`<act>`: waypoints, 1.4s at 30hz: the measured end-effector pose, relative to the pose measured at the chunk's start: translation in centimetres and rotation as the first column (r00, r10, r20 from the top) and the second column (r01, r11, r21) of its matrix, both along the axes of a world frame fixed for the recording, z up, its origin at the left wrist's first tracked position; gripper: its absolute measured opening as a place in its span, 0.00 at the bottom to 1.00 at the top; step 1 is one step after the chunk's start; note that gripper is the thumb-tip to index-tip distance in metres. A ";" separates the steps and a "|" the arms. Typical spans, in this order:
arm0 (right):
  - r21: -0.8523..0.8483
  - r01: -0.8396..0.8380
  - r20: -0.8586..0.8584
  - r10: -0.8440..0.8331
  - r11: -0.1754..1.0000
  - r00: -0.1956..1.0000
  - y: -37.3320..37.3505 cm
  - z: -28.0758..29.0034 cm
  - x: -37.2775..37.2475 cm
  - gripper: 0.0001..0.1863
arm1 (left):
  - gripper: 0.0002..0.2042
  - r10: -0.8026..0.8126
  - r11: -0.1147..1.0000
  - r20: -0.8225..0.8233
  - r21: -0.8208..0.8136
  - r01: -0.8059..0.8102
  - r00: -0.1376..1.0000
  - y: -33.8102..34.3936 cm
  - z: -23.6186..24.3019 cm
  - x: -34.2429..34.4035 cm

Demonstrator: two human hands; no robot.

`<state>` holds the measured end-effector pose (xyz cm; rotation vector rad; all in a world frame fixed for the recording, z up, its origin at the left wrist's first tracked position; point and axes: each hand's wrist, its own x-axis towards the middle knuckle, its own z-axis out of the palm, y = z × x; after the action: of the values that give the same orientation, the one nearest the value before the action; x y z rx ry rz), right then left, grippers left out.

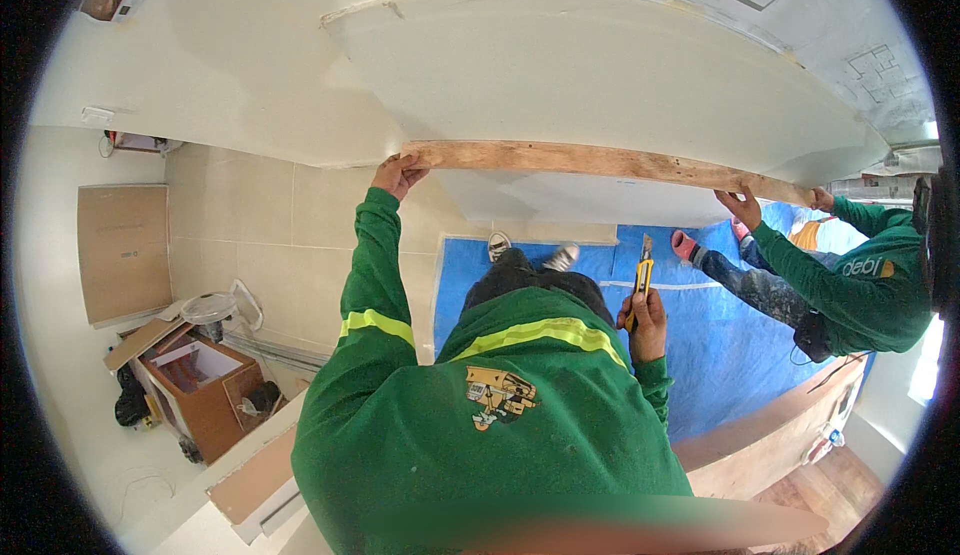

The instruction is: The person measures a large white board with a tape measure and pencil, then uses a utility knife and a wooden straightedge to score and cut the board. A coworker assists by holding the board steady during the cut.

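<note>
Though well apart, left grip around a wooden strip, right grip around a yellow utility knife.

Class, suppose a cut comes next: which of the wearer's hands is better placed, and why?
Probably the right hand: it holds the yellow knife, while the left hand holds the left end of the wooden strip.

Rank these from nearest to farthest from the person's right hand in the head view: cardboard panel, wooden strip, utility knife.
1. Utility knife: held in the right hand.
2. Wooden strip: ahead, beyond the knife's blade.
3. Cardboard panel: at the far left, by the wall.
</note>
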<state>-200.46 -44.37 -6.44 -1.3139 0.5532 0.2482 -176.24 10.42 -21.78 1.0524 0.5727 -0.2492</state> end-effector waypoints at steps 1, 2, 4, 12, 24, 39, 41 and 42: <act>0.006 -0.001 -0.001 0.001 1.000 1.000 0.1 0.1 0.0 0.14 | 0.11 -0.009 0.999 -0.020 -0.032 0.008 1.000 -0.1 0.1 -0.1; 0.023 -0.005 -0.010 0.005 1.000 1.000 0.1 0.0 0.3 0.14 | 0.11 0.005 0.999 -0.028 -0.037 -0.006 1.000 -0.1 0.1 -0.1; -0.036 -0.052 0.002 0.052 0.998 0.999 -0.4 -0.7 1.1 0.14 | 0.11 0.005 0.999 -0.056 -0.032 -0.007 0.998 -0.3 0.3 0.0; -0.089 -0.050 0.072 0.057 0.995 0.996 -0.2 -2.6 5.5 0.14 | 0.12 0.000 0.991 -0.126 -0.133 -0.017 0.992 0.3 -0.1 0.3; 0.053 0.141 0.059 -0.145 0.989 0.988 15.8 -2.3 3.9 0.13 | 0.21 -0.205 0.937 0.071 -0.273 0.217 0.976 1.3 -1.8 -0.9; 0.019 0.254 0.066 -0.255 0.967 0.965 24.4 -0.7 -1.7 0.13 | 0.32 -0.274 0.903 0.106 -0.314 0.294 0.956 2.7 -2.0 0.2; 0.016 0.251 0.065 -0.251 0.968 0.966 24.5 -0.6 -2.1 0.13 | 0.31 -0.271 0.898 0.142 -0.318 0.303 0.952 2.7 -2.3 0.2; 0.009 0.269 0.073 -0.269 0.963 0.960 24.4 -0.5 -2.2 0.13 | 0.31 -0.266 0.903 0.138 -0.310 0.297 0.954 2.6 -2.3 0.2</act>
<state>-202.64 -19.97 -6.92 -1.2281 0.6620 -0.0252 -176.05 13.06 -24.13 0.8141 0.2785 -0.5304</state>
